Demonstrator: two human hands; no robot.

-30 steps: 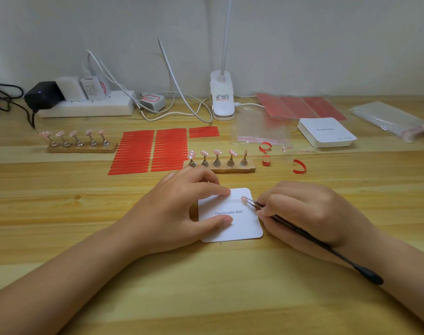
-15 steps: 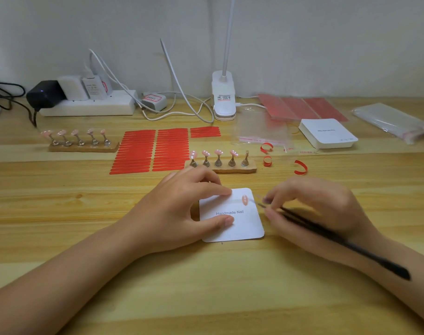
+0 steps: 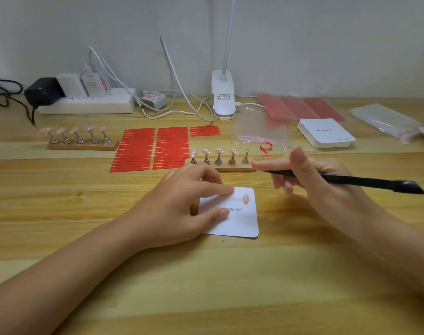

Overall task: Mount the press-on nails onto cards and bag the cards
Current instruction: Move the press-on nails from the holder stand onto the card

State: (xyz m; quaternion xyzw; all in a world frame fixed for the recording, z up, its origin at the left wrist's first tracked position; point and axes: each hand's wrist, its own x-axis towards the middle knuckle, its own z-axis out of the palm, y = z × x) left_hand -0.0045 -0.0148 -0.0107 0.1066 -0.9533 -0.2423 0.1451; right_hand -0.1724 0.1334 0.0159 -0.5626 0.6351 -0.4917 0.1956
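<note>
A white card (image 3: pixel 240 221) printed "Handmade Nail" lies on the wooden table. One pink press-on nail (image 3: pixel 245 199) sits near its top right corner. My left hand (image 3: pixel 182 201) holds the card down with forefinger at its top edge and thumb on the print. My right hand (image 3: pixel 312 177) is lifted above the table right of the card and grips a black tweezer tool (image 3: pixel 346 180) lying roughly level, tip pointing left. Behind the card stands a cork holder (image 3: pixel 220 163) with several pink nails on metal stands; its rightmost stand is bare. A second holder (image 3: pixel 80 140) stands at the left.
Red adhesive strips (image 3: pixel 153 148) lie behind my left hand. A clear bag (image 3: pixel 261 131), curled red backing scraps (image 3: pixel 265 146), a stack of white cards (image 3: pixel 325 132), red sheets (image 3: pixel 300 107) and more bags (image 3: pixel 387 122) sit at back right. A power strip (image 3: pixel 85 102), cables and a clip lamp (image 3: pixel 223 95) line the wall.
My right hand let the pink nail go on the card, then rose and drew back to the right, swinging the tweezer tool level. My left hand stays on the card.
</note>
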